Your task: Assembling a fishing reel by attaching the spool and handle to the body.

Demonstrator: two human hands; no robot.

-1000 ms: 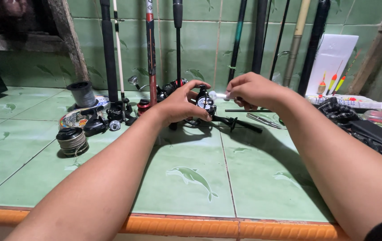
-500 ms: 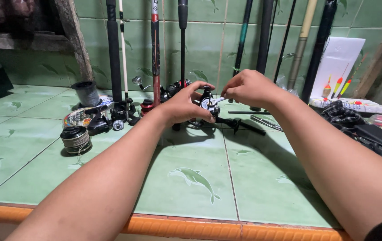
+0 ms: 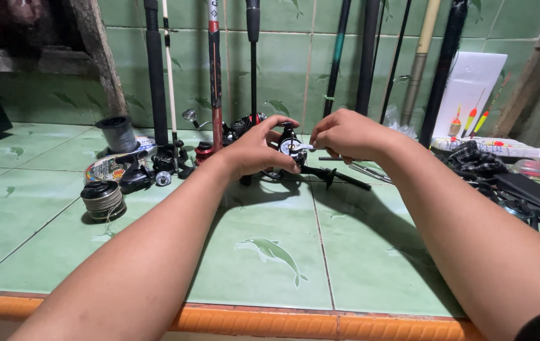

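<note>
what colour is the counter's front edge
Orange: the counter's front edge runs orange below the green tiles, seen in the head view.

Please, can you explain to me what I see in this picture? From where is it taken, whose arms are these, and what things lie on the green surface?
The camera sits on a person's head and looks down, so the two bare arms are that person's own. The left hand grips a small black fishing reel. The right hand pinches a thin silver part at the reel's side. Both are above a green tiled counter with dolphin pictures. On it lie a spool of line, more reels and a grey spool. Fishing rods lean against the tiled wall, and coloured floats stand at the right.
</note>
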